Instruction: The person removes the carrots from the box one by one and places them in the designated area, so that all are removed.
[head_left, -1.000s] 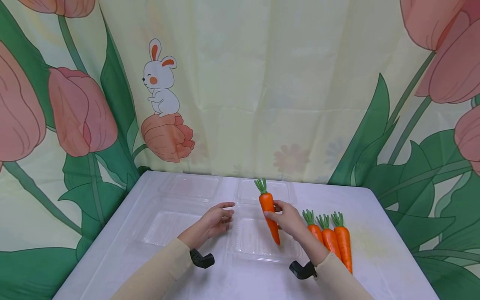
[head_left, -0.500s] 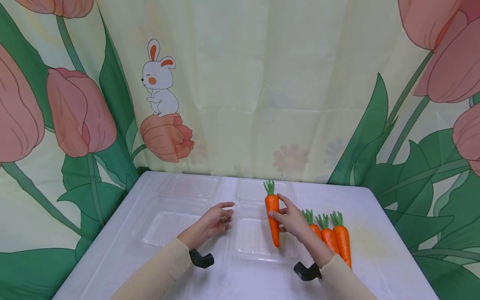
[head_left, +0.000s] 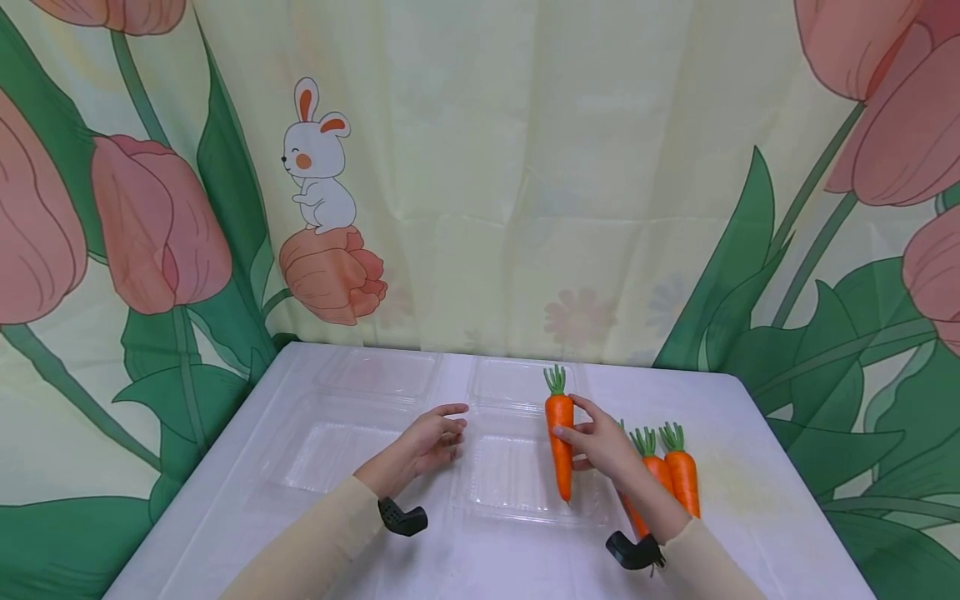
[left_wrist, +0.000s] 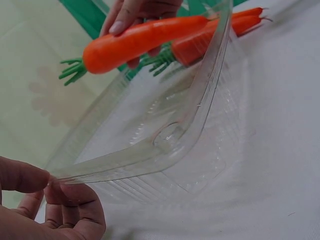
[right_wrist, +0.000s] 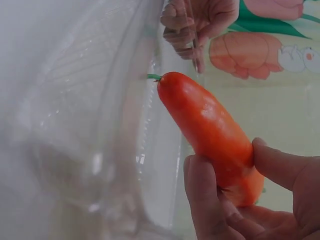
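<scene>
An orange carrot (head_left: 560, 442) with a green top is held by my right hand (head_left: 600, 437), thumb on one side and fingers on the other. The carrot hangs over the right part of a clear plastic container (head_left: 495, 504), its green top toward the back and its tip toward me. My left hand (head_left: 423, 442) is at the container's left rim. In the left wrist view, its fingers (left_wrist: 75, 207) appear to pinch the corner of that rim. Several more carrots (head_left: 681, 479) lie to the right, one partly hidden under my right forearm.
A second clear container (head_left: 330, 458) with its lid (head_left: 382, 371) folded open lies left of the first. The first container's lid (head_left: 510, 379) lies toward the back. Behind the white table (head_left: 750, 517) hangs a tulip-print curtain (head_left: 480, 183).
My right hand has moved to the right with the carrot, which now points more straight toward me. My left hand stays in place at the rim.
</scene>
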